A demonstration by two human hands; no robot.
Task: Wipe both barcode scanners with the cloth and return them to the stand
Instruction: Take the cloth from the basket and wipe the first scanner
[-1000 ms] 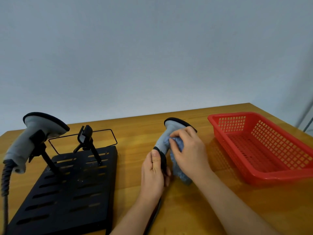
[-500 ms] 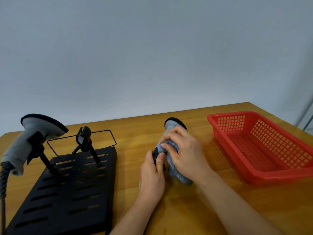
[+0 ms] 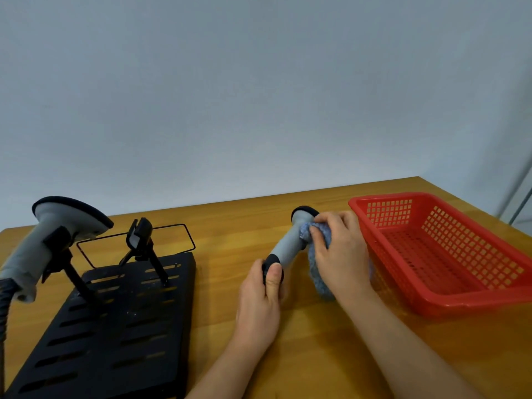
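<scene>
My left hand (image 3: 260, 300) grips the black handle end of a grey barcode scanner (image 3: 289, 244), which tilts up and to the right over the table. My right hand (image 3: 339, 251) presses a blue cloth (image 3: 318, 266) against the scanner near its black-rimmed head. A second grey scanner (image 3: 43, 240) sits in the left cradle of the black slotted stand (image 3: 115, 335), with its coiled cable hanging at the far left. The stand's right cradle (image 3: 141, 240) holds nothing.
A red plastic basket (image 3: 449, 254) stands on the wooden table (image 3: 230, 234) just right of my right hand. A thin black wire frame (image 3: 184, 234) lies behind the stand. The table's far edge meets a plain grey wall.
The scanner has been turned and tilted more to the right, showing more of its grey neck. My right hand with the cloth slid up from the neck to just below the head.
</scene>
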